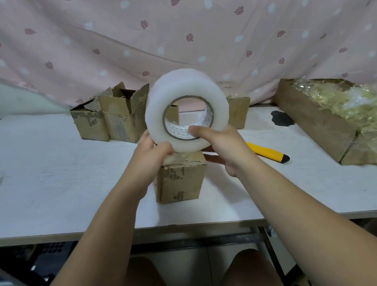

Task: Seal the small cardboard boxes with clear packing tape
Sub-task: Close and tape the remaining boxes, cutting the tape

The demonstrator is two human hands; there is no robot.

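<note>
Cloudy-white tape roll (177, 86) is gripped by left hand (152, 155) and right hand (225, 148), so its end's probably best peeled right over the small brown cardboard box (179, 180) below them.

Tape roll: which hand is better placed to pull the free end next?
Left, probably. The right hand anchors the tape roll, thumb hooked in its core; the left hand pinches the outer rim above the small box, so it can peel while the right steadies.

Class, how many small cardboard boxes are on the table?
4 boxes: the front box, below the tape roll; two back-left boxes, side by side; the back-right box, partly behind the roll, which may hide another.
</note>
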